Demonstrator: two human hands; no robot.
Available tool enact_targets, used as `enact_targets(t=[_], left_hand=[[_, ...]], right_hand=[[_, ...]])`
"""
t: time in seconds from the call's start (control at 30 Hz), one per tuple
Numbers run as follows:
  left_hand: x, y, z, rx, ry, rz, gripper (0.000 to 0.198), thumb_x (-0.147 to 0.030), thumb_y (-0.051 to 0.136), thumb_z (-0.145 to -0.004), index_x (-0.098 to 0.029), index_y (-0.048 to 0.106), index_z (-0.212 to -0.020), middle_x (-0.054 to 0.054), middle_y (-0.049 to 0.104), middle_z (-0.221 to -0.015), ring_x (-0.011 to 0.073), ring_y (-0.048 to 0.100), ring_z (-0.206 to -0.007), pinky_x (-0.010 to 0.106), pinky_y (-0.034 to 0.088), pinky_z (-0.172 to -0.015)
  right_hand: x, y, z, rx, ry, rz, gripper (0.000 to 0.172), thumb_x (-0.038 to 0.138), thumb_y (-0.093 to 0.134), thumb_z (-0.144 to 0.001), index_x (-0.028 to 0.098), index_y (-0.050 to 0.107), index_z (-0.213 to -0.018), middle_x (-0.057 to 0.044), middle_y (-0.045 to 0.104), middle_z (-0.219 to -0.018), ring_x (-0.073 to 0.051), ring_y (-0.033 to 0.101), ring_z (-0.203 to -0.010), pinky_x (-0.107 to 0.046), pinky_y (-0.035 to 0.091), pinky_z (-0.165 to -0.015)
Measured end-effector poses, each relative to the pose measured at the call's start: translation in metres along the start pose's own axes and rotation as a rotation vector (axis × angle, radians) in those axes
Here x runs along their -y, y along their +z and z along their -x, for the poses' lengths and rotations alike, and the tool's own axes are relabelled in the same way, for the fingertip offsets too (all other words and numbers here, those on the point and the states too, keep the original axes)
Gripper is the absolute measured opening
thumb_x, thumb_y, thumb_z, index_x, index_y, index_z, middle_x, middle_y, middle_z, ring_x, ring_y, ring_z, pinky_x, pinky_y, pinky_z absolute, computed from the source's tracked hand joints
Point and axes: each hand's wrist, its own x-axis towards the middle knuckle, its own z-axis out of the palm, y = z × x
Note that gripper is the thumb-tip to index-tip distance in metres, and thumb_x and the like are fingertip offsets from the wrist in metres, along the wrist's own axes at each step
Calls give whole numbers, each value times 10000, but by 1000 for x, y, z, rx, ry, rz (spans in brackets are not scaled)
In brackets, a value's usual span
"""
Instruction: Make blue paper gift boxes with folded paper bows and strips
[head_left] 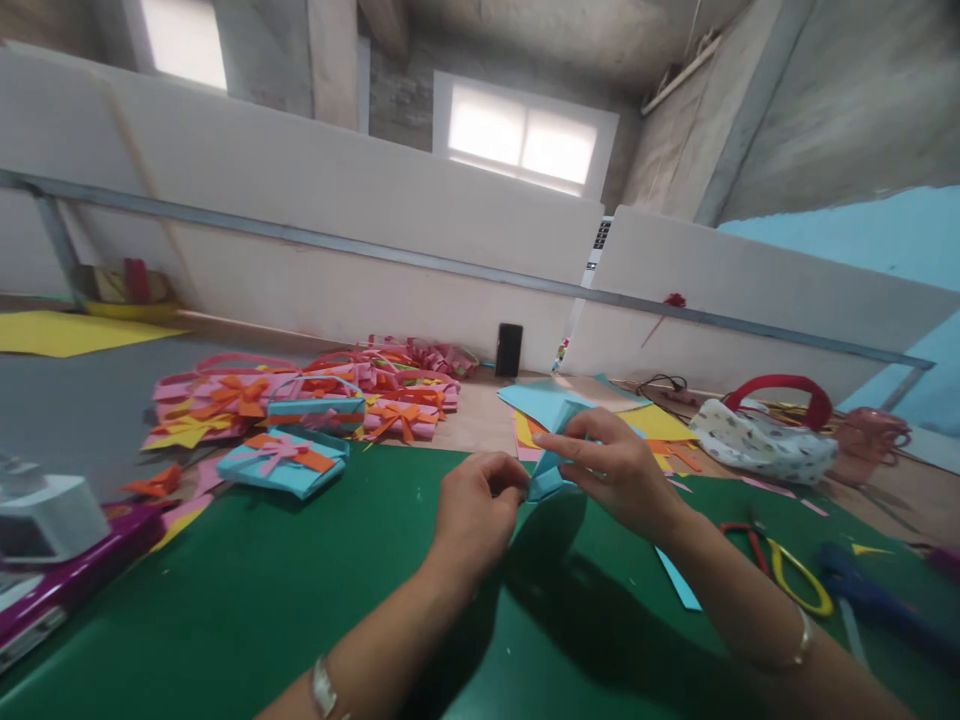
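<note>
A folded piece of light-blue paper (549,478) is held between my two hands above the green mat (360,590). My left hand (481,500) pinches its lower left edge with thumb and forefinger. From the right, my right hand (619,465) grips its upper part, fingers pointing left across it. Part of the paper is hidden behind the fingers. On the mat under my right forearm lies a light-blue paper strip (679,578). To the left sits a finished-looking light-blue paper bag (289,465) with a pink bow and an orange band.
Pink paper bags with orange bows (405,415) are heaped at the back left. Colored sheets (667,424) lie behind my right hand. Yellow-and-red-handled scissors (799,580) and a blue tool (862,590) are at right. A purple device (82,570) stands left, a black phone (509,350) at the back.
</note>
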Motion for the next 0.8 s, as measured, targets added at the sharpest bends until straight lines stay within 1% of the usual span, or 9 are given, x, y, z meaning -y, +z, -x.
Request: enact_targets(t=[0.07, 0.13, 0.23, 0.27, 0.33, 0.4, 0.53, 0.67, 0.8], left_hand=[[0, 0, 0, 25, 12, 0, 175, -67, 512, -594, -202, 621, -574, -12, 624, -595, 151, 570, -621, 257, 429, -623], [0, 0, -1, 35, 21, -8, 172, -73, 514, -598, -201, 625, -572, -8, 627, -596, 154, 571, -627, 260, 431, -627], [1, 0, 0, 29, 45, -37, 186, -67, 512, -601, -205, 636, -580, -4, 628, -612, 157, 566, -639, 262, 424, -630], [1, 0, 0, 21, 58, -50, 196, -60, 509, -600, -207, 637, -579, -4, 628, -622, 156, 564, -646, 262, 421, -635], [1, 0, 1, -1, 83, -74, 209, -51, 504, -604, -212, 634, -576, -4, 626, -643, 155, 560, -666, 264, 415, -654], [2, 0, 2, -22, 99, -89, 211, -53, 500, -613, -216, 629, -576, -2, 623, -658, 156, 558, -682, 268, 413, -669], [2, 2, 3, -42, 85, -85, 207, -64, 498, -616, -218, 634, -598, -2, 621, -669, 157, 561, -682, 270, 422, -665], [1, 2, 3, -48, 53, -58, 189, -78, 508, -616, -217, 633, -587, -5, 622, -668, 155, 570, -674, 264, 426, -653], [0, 2, 2, -55, 4, -1, 156, -102, 523, -618, -214, 630, -602, -8, 619, -647, 154, 572, -650, 264, 430, -639]], right_hand=[[-1, -3, -1, -31, -101, 149, 300, 131, 588, -781, 310, 689, -1000, -30, 571, -822, -185, 512, -798, -346, 398, -728], [1, -7, -1, -53, -131, 232, 220, 172, 628, -771, 335, 706, -898, -28, 570, -923, -207, 500, -896, -376, 354, -788], [10, -11, -2, -39, -118, 305, 59, 223, 670, -751, 278, 683, -735, -16, 561, -1141, -254, 455, -1060, -413, 282, -854], [13, -12, -2, -26, -117, 331, 73, 218, 663, -758, 255, 658, -695, -4, 567, -1173, -259, 448, -1081, -420, 260, -867], [18, -14, -4, 9, -131, 363, 148, 186, 606, -810, 229, 612, -668, 22, 633, -1103, -235, 473, -1058, -418, 233, -878], [21, -14, -5, 53, -155, 363, 187, 154, 517, -872, 234, 612, -733, 37, 693, -925, -192, 526, -962, -396, 239, -858], [20, -14, -5, 130, -170, 346, 151, 182, 503, -887, 223, 648, -878, 9, 698, -783, -168, 555, -780, -352, 275, -715], [20, -13, -5, 94, -157, 338, 201, 229, 527, -878, 223, 672, -738, 10, 681, -698, -163, 524, -706, -336, 258, -642], [23, -11, -4, 96, -165, 320, 284, 184, 459, -902, 209, 668, -711, -3, 673, -677, -146, 518, -655, -329, 264, -620]])
